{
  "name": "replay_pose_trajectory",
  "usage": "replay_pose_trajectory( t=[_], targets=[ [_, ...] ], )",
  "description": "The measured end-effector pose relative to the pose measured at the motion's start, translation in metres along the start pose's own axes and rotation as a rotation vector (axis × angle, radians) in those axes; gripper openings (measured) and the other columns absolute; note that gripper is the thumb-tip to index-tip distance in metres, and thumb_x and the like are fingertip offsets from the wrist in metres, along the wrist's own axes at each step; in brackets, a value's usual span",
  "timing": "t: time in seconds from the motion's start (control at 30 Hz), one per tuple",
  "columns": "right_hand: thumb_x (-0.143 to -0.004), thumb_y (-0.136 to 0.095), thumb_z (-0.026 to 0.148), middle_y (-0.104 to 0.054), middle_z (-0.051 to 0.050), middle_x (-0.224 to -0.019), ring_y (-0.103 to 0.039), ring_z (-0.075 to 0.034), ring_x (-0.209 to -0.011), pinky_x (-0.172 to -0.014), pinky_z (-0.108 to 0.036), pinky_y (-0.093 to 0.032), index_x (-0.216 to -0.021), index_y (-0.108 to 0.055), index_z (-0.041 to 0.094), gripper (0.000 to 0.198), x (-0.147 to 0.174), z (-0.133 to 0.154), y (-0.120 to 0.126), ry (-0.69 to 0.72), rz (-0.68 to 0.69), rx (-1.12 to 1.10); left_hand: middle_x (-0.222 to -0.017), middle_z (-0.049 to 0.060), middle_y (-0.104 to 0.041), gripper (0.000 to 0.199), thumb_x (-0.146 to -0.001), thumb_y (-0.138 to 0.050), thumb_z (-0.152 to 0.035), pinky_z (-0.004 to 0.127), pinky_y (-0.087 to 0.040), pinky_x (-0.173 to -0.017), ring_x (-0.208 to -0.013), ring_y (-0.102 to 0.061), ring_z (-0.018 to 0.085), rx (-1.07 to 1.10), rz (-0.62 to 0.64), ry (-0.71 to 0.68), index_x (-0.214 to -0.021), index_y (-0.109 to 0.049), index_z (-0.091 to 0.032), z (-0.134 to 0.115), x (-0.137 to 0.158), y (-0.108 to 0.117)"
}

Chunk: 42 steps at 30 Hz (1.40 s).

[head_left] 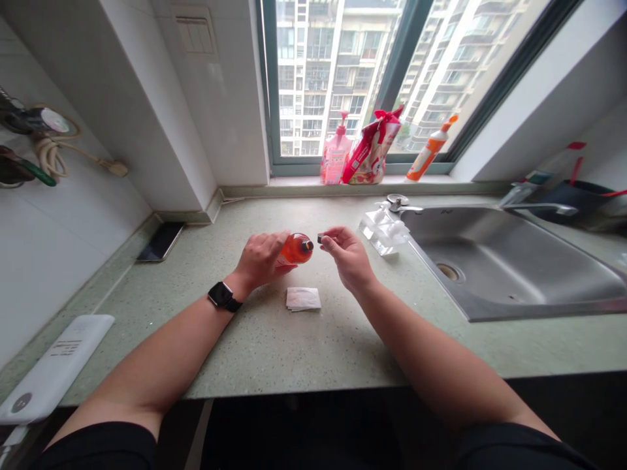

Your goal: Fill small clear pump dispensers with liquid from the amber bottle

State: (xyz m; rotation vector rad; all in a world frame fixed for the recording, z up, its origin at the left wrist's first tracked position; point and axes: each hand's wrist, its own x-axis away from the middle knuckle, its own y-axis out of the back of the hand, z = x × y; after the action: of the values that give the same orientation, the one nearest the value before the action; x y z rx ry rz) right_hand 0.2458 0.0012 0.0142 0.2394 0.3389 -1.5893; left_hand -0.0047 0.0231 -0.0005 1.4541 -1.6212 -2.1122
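Note:
My left hand (262,259) is wrapped round an orange-red bottle (296,250) with a black neck, tilted so that its mouth points to the right. Between the thumb and fingers of my right hand (349,256) is a small black cap (320,239), held just right of the bottle's mouth and apart from it. Below the bottle, a folded white tissue (303,298) lies flat on the green speckled counter (274,352). To the right of my right hand stands a clear plastic holder (383,230) with whitish pieces on top.
A steel sink (519,261) with a faucet (543,208) is on the right. A phone (160,241) and a white power bank (57,365) lie at left. Along the windowsill stand a pink pump bottle (336,156), a red bag (373,150) and an orange bottle (429,154).

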Motion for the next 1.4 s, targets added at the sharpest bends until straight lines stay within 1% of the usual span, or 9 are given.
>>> replay_pose_trajectory(
  t=[0.2, 0.63, 0.73, 0.83, 0.93, 1.13, 1.2, 1.33, 1.4],
  targets=[
    [-0.084, -0.089, 0.062, -0.080, -0.005, -0.106, -0.078, -0.023, -0.101, -0.096, -0.045, -0.064, -0.092, -0.067, 0.026, 0.043, 0.011, 0.001, -0.010, 0.072, 0.007, 0.015, -0.128, 0.020, -0.077, 0.082, -0.100, -0.064, -0.072, 0.049, -0.046, -0.096, -0.113, -0.069, 0.037, -0.039, 0.020, -0.010, -0.158, -0.054, -0.015, -0.007, -0.002, 0.003],
    [-0.104, -0.071, 0.035, -0.085, -0.006, -0.117, -0.079, -0.026, -0.110, -0.103, -0.049, -0.064, -0.115, -0.082, 0.031, 0.016, 0.016, 0.020, 0.000, 0.480, 0.093, 0.499, -0.132, 0.017, -0.076, 0.075, -0.100, -0.068, -0.059, 0.050, -0.043, -0.098, -0.116, -0.065, 0.037, -0.056, -0.001, -0.012, -0.161, -0.052, -0.018, -0.008, 0.000, 0.007],
    [-0.103, -0.072, 0.049, -0.085, -0.006, -0.108, -0.080, -0.025, -0.095, -0.091, -0.045, -0.065, -0.113, -0.082, 0.030, 0.024, 0.014, 0.017, 0.005, 0.449, 0.089, 0.573, -0.133, 0.016, -0.076, 0.073, -0.099, -0.069, -0.056, 0.051, -0.042, -0.099, -0.117, -0.064, 0.037, -0.052, 0.017, -0.007, -0.161, -0.053, -0.020, -0.007, 0.001, 0.007],
    [-0.104, -0.062, 0.066, -0.081, -0.006, -0.084, -0.076, -0.025, -0.080, -0.080, -0.042, -0.062, -0.087, -0.082, 0.027, 0.047, 0.009, 0.015, 0.014, 0.385, 0.092, 0.708, -0.136, 0.015, -0.074, 0.073, -0.098, -0.071, -0.054, 0.052, -0.041, -0.099, -0.118, -0.063, 0.037, -0.051, 0.025, 0.011, -0.161, -0.053, -0.023, -0.006, 0.001, 0.008],
    [-0.110, -0.044, 0.067, -0.074, -0.005, -0.067, -0.074, -0.023, -0.073, -0.075, -0.039, -0.057, -0.071, -0.077, 0.027, 0.065, 0.006, 0.014, 0.022, 0.327, 0.094, 0.793, -0.137, 0.015, -0.074, 0.072, -0.098, -0.071, -0.051, 0.052, -0.040, -0.099, -0.117, -0.063, 0.037, -0.061, 0.006, 0.032, -0.162, -0.053, -0.023, -0.005, 0.001, 0.007],
    [-0.109, -0.055, 0.050, -0.079, -0.008, -0.114, -0.076, -0.025, -0.097, -0.091, -0.043, -0.061, -0.135, -0.073, 0.029, 0.038, 0.010, 0.018, 0.016, 0.427, 0.161, 0.721, -0.137, 0.016, -0.074, 0.071, -0.097, -0.073, -0.049, 0.053, -0.039, -0.101, -0.118, -0.061, 0.038, -0.080, 0.009, 0.016, -0.160, -0.054, -0.021, -0.005, 0.001, 0.007],
    [-0.108, -0.058, 0.047, -0.077, -0.008, -0.115, -0.075, -0.025, -0.100, -0.093, -0.044, -0.061, -0.133, -0.073, 0.029, 0.034, 0.011, 0.017, 0.013, 0.451, 0.205, 0.745, -0.137, 0.016, -0.074, 0.070, -0.097, -0.073, -0.048, 0.053, -0.039, -0.102, -0.120, -0.061, 0.038, -0.074, 0.016, 0.022, -0.160, -0.054, -0.022, -0.005, 0.001, 0.008],
    [-0.108, -0.056, 0.051, -0.074, -0.008, -0.099, -0.073, -0.026, -0.093, -0.087, -0.043, -0.060, -0.098, -0.077, 0.026, 0.034, 0.009, 0.014, 0.016, 0.407, 0.132, 0.834, -0.137, 0.016, -0.074, 0.072, -0.096, -0.075, -0.047, 0.053, -0.038, -0.105, -0.120, -0.062, 0.038, -0.069, 0.019, 0.033, -0.161, -0.054, -0.024, -0.004, 0.001, 0.008],
    [-0.107, -0.058, 0.050, -0.075, -0.008, -0.104, -0.074, -0.027, -0.096, -0.087, -0.044, -0.061, -0.107, -0.076, 0.026, 0.030, 0.008, 0.013, 0.018, 0.391, 0.103, 0.809, -0.138, 0.016, -0.073, 0.073, -0.096, -0.076, -0.048, 0.053, -0.038, -0.105, -0.121, -0.062, 0.038, -0.067, 0.020, 0.041, -0.161, -0.054, -0.024, -0.003, 0.002, 0.008]
  ],
)
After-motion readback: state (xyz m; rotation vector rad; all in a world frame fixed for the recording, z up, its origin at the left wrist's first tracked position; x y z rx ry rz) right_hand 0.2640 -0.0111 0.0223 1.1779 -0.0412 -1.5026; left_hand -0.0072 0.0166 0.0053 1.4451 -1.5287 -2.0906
